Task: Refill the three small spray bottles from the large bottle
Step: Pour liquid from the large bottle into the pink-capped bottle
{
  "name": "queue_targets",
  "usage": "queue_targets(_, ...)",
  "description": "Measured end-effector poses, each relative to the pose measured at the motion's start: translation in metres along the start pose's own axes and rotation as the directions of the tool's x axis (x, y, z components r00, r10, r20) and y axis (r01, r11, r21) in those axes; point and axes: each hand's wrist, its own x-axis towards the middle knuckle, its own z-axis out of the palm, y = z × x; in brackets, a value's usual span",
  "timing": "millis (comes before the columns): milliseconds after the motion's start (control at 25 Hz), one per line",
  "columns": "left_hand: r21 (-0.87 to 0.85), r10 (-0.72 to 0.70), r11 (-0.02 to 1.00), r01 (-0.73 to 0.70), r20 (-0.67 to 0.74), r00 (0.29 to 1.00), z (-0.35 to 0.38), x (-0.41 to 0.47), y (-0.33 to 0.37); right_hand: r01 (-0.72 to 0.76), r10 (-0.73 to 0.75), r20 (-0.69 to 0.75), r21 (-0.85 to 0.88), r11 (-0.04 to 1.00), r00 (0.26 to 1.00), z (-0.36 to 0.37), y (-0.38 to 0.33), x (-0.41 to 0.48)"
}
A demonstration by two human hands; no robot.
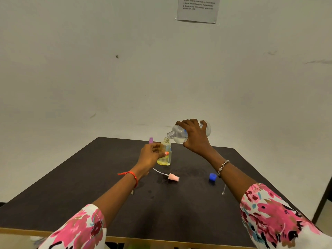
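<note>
Pale, scuffed wall rises behind a matte dark worktop with a light wooden edge. A printed sheet is taped high on the wall. The right grip is clamped over the large bottle, a clear, rounded plastic one. It is tilted, its open threaded neck at the mouth of the small yellow bottle. The left grip is curled round that translucent, uncapped bottle, which stands upright and partly filled. Near it a pink spray head with a thin tube lies on its side. A blue cap sits farther right. A purple-capped bottle peeks out behind the left grip.
</note>
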Motion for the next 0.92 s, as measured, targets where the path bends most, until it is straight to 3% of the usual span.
queue_targets(920,0.013,-0.004,1.000,0.004,-0.008,1.000,0.0010,0.0019,-0.0033,0.007,-0.007,0.014,-0.006,1.000,1.000,-0.0006,0.0005,-0.0007)
